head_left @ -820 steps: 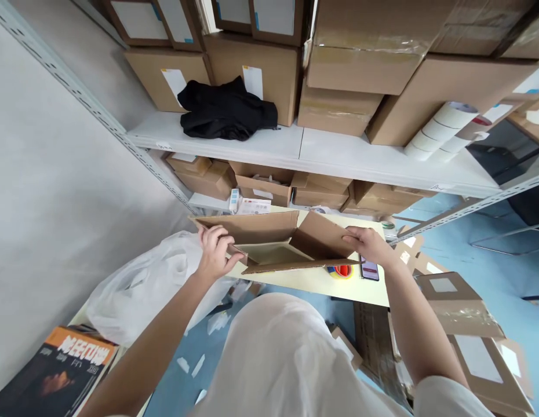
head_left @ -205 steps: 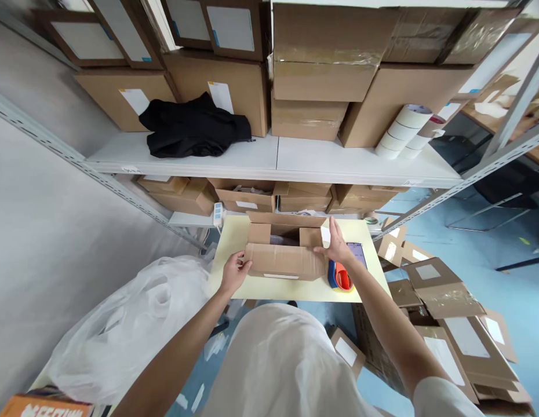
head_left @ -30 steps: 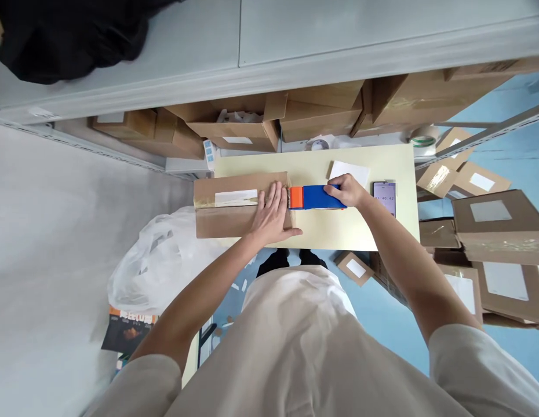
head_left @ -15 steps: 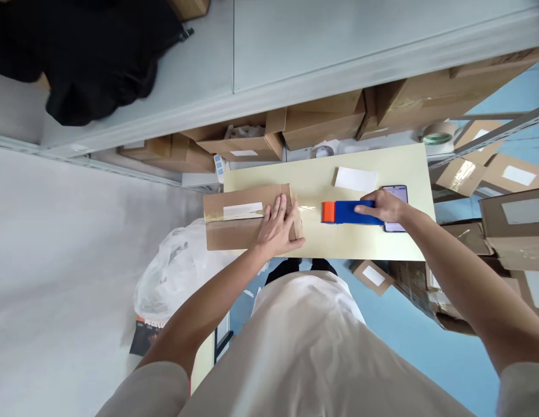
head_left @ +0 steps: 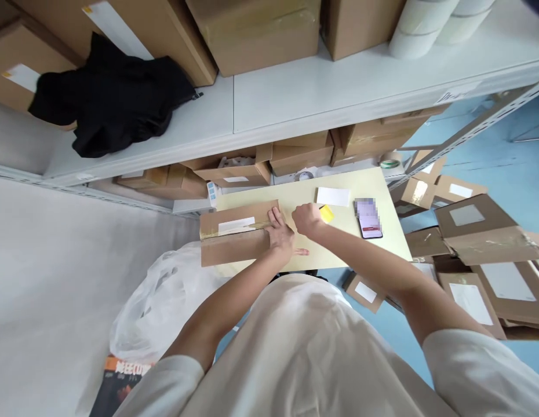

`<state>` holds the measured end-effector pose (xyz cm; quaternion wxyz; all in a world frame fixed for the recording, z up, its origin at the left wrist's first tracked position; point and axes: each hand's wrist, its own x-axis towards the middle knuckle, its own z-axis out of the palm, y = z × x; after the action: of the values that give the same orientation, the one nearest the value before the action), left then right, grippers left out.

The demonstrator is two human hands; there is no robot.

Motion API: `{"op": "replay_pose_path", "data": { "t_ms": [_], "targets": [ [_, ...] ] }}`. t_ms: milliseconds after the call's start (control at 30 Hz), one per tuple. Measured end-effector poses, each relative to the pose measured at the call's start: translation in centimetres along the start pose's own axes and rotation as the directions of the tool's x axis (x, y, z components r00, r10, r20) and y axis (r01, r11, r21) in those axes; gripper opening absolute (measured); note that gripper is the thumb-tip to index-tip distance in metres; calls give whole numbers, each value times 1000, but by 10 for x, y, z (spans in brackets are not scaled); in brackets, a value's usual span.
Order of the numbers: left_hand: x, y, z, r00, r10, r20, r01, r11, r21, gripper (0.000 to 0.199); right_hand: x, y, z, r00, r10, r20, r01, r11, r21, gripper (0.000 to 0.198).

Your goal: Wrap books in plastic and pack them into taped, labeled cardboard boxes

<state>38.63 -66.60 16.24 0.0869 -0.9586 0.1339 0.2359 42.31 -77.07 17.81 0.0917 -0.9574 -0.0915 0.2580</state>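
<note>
On the pale yellow table, my left hand (head_left: 281, 236) lies over the right end of a long brown cardboard box (head_left: 235, 250), fingers spread. The box has a white label (head_left: 236, 225) and clear tape along its top seam. Just right of the box, my right hand (head_left: 308, 220) is closed in a fist, seemingly around the tape dispenser, whose blue and orange body is hidden now. A yellow piece (head_left: 326, 214) shows beside the right wrist; whether it belongs to the dispenser I cannot tell.
A phone (head_left: 368, 218) and a white paper slip (head_left: 333, 196) lie on the table (head_left: 389, 246). Behind it rises a grey shelf (head_left: 269, 110) with cartons and black cloth (head_left: 117, 98). Cartons (head_left: 482, 231) pile up at right; a white plastic bag (head_left: 165, 301) stands at left.
My right hand has moved left from near the phone to the box's right end, and its grip has turned. The blue and orange body is out of sight. My view has tilted up.
</note>
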Motion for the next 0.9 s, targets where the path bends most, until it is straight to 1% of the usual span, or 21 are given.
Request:
{"op": "replay_pose_path", "data": {
  "t_ms": [67, 133, 167, 233, 267, 300, 333, 367, 400, 433, 467, 500, 533, 567, 600, 633, 667, 733, 767, 867, 900],
  "targets": [
    [-2, -3, -2, 1000, 19, -18, -20, 998, -57, 112, -10, 11, 12, 999, 44, 16, -44, 999, -16, 29],
    [-6, -14, -7, 996, 72, -57, -82, 978, -190, 107, -26, 30, 23, 989, 140, -40, -139, 990, 7, 40],
    [-8, -22, -9, 992, 96, -78, -115, 952, -284, 103, -35, 41, 28, 977, 196, -83, -194, 980, 40, 48],
    [-14, -42, -14, 988, 104, -117, -148, 860, -488, 93, -56, 64, 37, 942, 293, -165, -273, 952, 136, 57],
    [-16, -55, -15, 985, 91, -146, -159, 803, -575, 87, -65, 74, 42, 926, 326, -192, -292, 938, 185, 55],
    [-19, -68, -15, 978, 66, -198, -179, 751, -636, 82, -74, 83, 47, 916, 345, -204, -299, 928, 225, 50],
    [-22, -82, -14, 968, 32, -248, -191, 733, -652, 78, -81, 90, 54, 911, 354, -211, -296, 918, 262, 43],
    [-24, -96, -12, 955, -22, -295, -175, 760, -625, 74, -86, 96, 62, 909, 355, -217, -285, 911, 298, 36],
    [-27, -110, -8, 939, -93, -330, -123, 808, -577, 72, -90, 99, 71, 910, 347, -225, -265, 906, 330, 31],
    [-31, -124, -4, 923, -175, -342, -34, 850, -526, 71, -91, 101, 81, 912, 337, -235, -241, 902, 358, 29],
    [-35, -137, 2, 899, -282, -335, 90, 868, -489, 73, -91, 101, 92, 912, 327, -248, -219, 899, 380, 30],
    [-39, -150, 8, 855, -406, -322, 226, 852, -473, 76, -89, 101, 104, 909, 327, -258, -210, 895, 394, 32],
    [-43, -162, 14, 799, -516, -308, 341, 812, -475, 80, -86, 99, 116, 903, 339, -263, -217, 890, 401, 33],
    [-48, -173, 21, 744, -604, -286, 427, 759, -492, 85, -83, 97, 127, 897, 356, -261, -233, 885, 404, 33],
    [-52, -183, 28, 701, -672, -240, 490, 697, -523, 90, -80, 94, 138, 893, 372, -254, -251, 880, 404, 34],
    [-56, -192, 34, 686, -705, -183, 514, 647, -563, 92, -77, 91, 149, 890, 383, -246, -266, 876, 403, 34],
    [-59, -200, 41, 690, -712, -131, 515, 609, -603, 92, -74, 89, 158, 890, 389, -239, -274, 873, 403, 35],
    [-62, -211, 52, 721, -689, -77, 471, 568, -675, 87, -69, 84, 174, 893, 387, -229, -274, 872, 406, 37],
    [-62, -214, 57, 730, -678, -81, 440, 558, -704, 84, -68, 82, 180, 895, 384, -226, -271, 872, 407, 40],
    [-59, -217, 70, 728, -672, -139, 339, 528, -778, 82, -70, 78, 193, 903, 366, -225, -256, 878, 404, 50],
    [-58, -217, 74, 740, -654, -156, 288, 518, -805, 82, -73, 77, 194, 902, 359, -238, -246, 883, 400, 55]
  ]
}}
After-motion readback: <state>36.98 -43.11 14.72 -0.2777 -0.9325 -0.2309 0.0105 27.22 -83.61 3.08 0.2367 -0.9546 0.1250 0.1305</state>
